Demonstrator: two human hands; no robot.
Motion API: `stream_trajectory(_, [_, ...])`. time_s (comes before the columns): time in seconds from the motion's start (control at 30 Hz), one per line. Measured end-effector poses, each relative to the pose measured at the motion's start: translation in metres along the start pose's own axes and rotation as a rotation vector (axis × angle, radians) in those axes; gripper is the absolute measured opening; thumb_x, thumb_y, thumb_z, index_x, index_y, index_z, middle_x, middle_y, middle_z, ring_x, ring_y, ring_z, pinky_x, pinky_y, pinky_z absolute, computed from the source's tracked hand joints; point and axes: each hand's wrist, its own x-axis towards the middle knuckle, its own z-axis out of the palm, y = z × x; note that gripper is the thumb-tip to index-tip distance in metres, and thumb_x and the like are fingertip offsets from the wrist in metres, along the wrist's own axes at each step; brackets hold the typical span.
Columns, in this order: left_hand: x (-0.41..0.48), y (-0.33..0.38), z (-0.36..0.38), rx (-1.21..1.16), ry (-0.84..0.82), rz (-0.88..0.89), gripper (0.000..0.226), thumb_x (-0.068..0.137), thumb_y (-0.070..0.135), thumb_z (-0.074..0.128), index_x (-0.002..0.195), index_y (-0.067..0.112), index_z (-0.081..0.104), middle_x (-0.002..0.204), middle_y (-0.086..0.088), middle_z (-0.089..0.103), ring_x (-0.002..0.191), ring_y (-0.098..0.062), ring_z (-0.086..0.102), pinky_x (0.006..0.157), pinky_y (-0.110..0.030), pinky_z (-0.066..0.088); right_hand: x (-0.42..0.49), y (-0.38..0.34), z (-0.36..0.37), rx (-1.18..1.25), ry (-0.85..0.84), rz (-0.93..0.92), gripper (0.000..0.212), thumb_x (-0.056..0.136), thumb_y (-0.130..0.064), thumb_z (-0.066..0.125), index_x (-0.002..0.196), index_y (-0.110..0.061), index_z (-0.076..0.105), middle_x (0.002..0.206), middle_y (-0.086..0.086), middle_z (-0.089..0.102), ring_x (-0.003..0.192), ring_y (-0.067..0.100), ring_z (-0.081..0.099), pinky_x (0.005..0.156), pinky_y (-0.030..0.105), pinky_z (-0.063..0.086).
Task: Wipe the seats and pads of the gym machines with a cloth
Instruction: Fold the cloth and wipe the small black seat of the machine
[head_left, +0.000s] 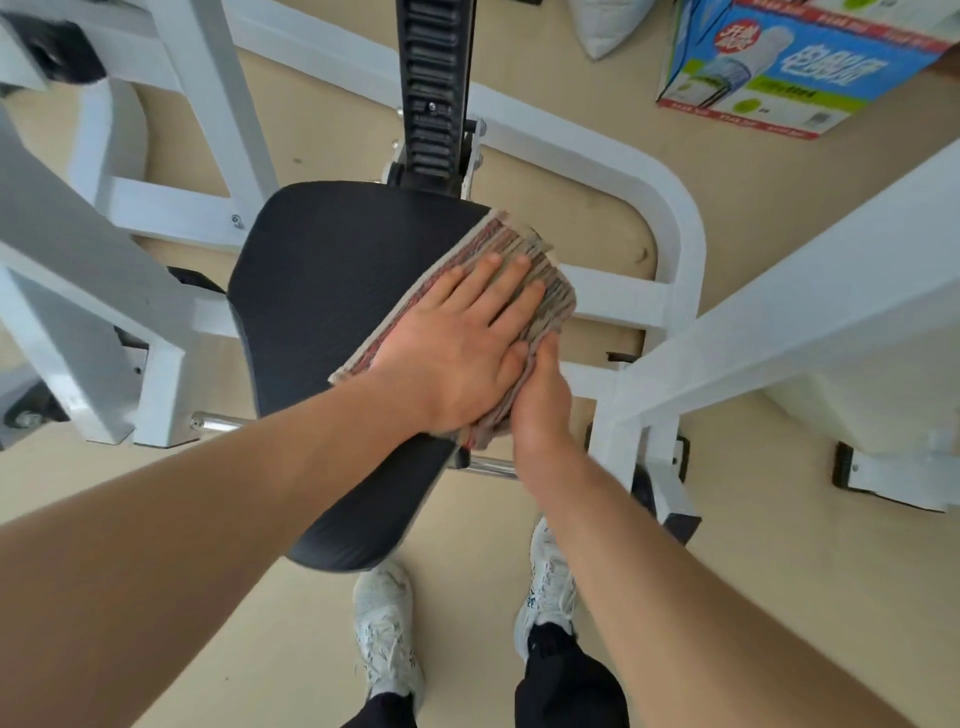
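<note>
Left hand (457, 338) flat, fingers straight, pressing the folded striped cloth (524, 249) onto the black seat (322, 291) at its right edge, right hand (540, 400) curled round the overhang, so a hard push could slide it off.

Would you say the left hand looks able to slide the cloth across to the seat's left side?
Probably yes: the left hand lies flat on the cloth at the right edge of the seat, whose bare surface leftward is unobstructed; the right hand grips the cloth too.
</note>
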Motion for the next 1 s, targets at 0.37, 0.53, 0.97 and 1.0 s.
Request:
stream_trajectory(0.37, [0.006, -0.007, -0.001, -0.141, 0.055, -0.067, 0.056, 0.107, 0.041, 0.016, 0.161, 0.031, 0.007, 0.169, 0.009, 0.001, 0.156, -0.012, -0.003, 0.126, -0.034, -0.002, 0.003, 0.008, 0.0, -0.163, -0.049, -0.325, 0.047, 0.106, -0.034, 0.033, 0.152, -0.028, 0.039, 0.147, -0.003, 0.053, 0.133, 0.013, 0.051, 0.113, 0.038, 0.042])
stream_trajectory(0.53, [0.054, -0.027, -0.003, -0.092, 0.055, 0.061, 0.057, 0.106, 0.042, 0.019, 0.161, 0.026, 0.017, 0.169, 0.004, 0.011, 0.156, -0.018, 0.006, 0.127, -0.039, 0.005, 0.04, -0.026, 0.01, -0.16, 0.069, -0.167, 0.039, 0.107, -0.033, 0.034, 0.124, -0.013, 0.063, 0.114, 0.005, 0.07, 0.108, 0.02, 0.065, 0.102, 0.043, 0.051])
stream_trajectory(0.97, [0.091, -0.026, -0.006, -0.014, 0.193, -0.241, 0.049, 0.104, 0.038, 0.02, 0.138, 0.016, 0.047, 0.139, -0.008, 0.055, 0.131, -0.029, 0.047, 0.115, -0.044, 0.029, 0.092, -0.082, 0.023, -0.506, -0.038, -0.263, 0.036, 0.105, -0.025, 0.04, 0.087, -0.017, 0.07, 0.084, -0.004, 0.066, 0.077, 0.008, 0.06, 0.077, 0.028, 0.046])
stream_trajectory(1.0, [0.081, -0.021, -0.005, -0.01, 0.184, -0.203, 0.053, 0.104, 0.039, 0.018, 0.146, 0.017, 0.04, 0.149, -0.008, 0.047, 0.14, -0.029, 0.039, 0.12, -0.045, 0.023, 0.084, -0.072, 0.017, -0.444, -0.03, -0.28, 0.032, 0.105, -0.023, 0.04, 0.1, -0.015, 0.071, 0.09, -0.005, 0.067, 0.081, 0.006, 0.06, 0.076, 0.024, 0.046])
